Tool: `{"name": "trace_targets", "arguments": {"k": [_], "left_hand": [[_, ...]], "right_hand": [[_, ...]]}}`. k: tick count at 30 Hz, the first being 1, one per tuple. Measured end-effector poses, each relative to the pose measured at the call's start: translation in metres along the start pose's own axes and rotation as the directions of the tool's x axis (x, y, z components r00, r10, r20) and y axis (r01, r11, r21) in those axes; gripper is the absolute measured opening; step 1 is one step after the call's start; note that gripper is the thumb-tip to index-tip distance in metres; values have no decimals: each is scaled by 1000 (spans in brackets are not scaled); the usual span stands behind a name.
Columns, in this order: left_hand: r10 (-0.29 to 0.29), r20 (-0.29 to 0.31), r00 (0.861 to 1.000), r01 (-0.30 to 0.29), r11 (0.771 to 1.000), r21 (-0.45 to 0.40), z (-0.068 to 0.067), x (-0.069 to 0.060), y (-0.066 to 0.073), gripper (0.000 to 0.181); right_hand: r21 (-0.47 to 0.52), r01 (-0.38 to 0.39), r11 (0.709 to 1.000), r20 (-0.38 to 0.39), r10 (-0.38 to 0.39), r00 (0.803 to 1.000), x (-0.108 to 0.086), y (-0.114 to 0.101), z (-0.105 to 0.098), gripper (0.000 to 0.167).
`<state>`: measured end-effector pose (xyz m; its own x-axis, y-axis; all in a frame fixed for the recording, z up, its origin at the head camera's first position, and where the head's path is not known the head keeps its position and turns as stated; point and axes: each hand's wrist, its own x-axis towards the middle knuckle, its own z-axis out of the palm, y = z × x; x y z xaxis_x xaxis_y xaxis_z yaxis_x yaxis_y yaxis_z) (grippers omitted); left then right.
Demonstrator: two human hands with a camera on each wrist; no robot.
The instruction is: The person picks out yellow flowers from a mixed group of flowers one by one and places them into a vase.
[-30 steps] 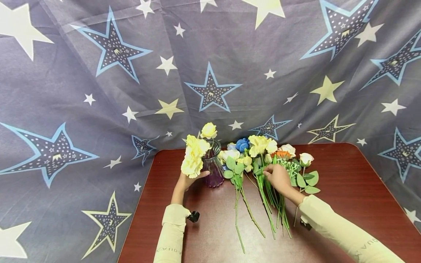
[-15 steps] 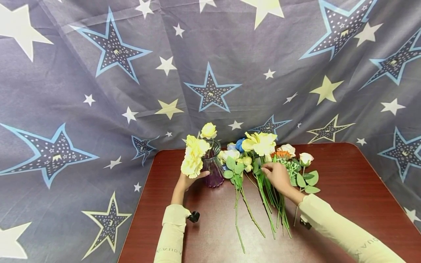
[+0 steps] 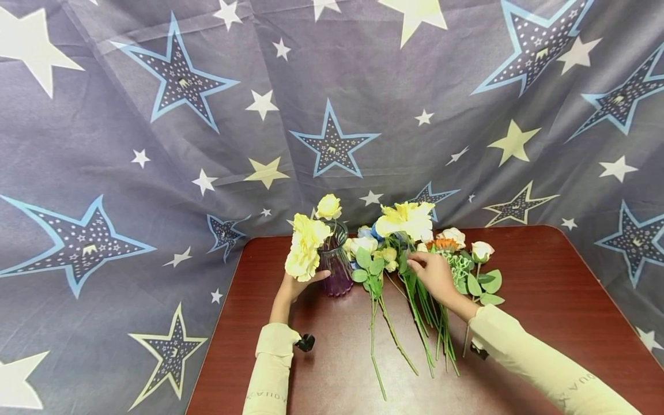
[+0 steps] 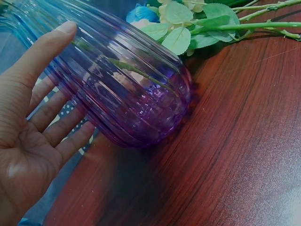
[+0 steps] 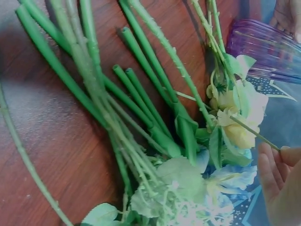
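My left hand point(image 3: 297, 283) point(image 4: 33, 127) is round the ribbed glass vase point(image 3: 337, 274) point(image 4: 136, 89), thumb on the near side and fingers behind. Yellow blooms point(image 3: 307, 245) lean out of the vase over this hand, and another yellow bloom point(image 3: 329, 206) rises from its mouth. In the right wrist view, my right hand point(image 3: 437, 281) point(image 5: 284, 183) pinches a thin stem point(image 5: 256, 135) between thumb and fingers. A large pale yellow flower point(image 3: 407, 220) stands just above that hand, over the pile; how its stem joins it is hidden.
Green stems point(image 3: 425, 346) point(image 5: 89, 80) lie toward the front of the reddish wooden table point(image 3: 539, 334). Behind them are white, blue and orange flowers point(image 3: 445, 244). A pale rose point(image 3: 482, 251) with broad leaves lies at the right. A star-patterned cloth point(image 3: 332, 69) hangs behind.
The large yellow flower has lifted, tilted and shifted left above the pile, and my right hand has moved slightly left with it. My left hand and the vase have stayed in place.
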<state>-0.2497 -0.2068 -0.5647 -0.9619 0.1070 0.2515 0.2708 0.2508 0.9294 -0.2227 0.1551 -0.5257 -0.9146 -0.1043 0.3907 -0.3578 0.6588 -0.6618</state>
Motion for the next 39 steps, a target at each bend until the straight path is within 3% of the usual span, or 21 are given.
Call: {"name": "trace_targets", "arguments": {"k": [7,14,16,23,25,31,34,39], "left_hand": [[-59,31,998,59,998,-14,-1,1,4,111],[-36,44,998,36,999,-4,-4,-7,35,106],[-20,41,999,20,1000,3,-3,-8,34,106],[0,4,1000,0,1000,5,0,-1,1,112],[-9,-4,1000,9,1000,-4,0,0,-2,112],[-29,-4,1000,29,999,-18,-1,1,-4,110],[-11,-4,1000,11,1000,-14,0,2,-4,111],[30,13,999,-29,999,-13,-1,-3,15,109]], "right_hand": [[74,2,997,15,-3,1000,4,-18,-5,18],[80,15,997,9,-15,1000,12,-40,-9,19],[86,15,996,12,-16,1000,14,-46,-9,19],[139,2,990,-2,-2,1000,19,-59,-12,15],[148,14,989,-16,-11,1000,20,-62,-13,14],[180,37,983,-38,-30,999,26,-66,-16,14],[179,40,983,-41,-33,999,30,-68,-18,13],[188,49,981,-48,-40,998,33,-74,-21,13]]}}
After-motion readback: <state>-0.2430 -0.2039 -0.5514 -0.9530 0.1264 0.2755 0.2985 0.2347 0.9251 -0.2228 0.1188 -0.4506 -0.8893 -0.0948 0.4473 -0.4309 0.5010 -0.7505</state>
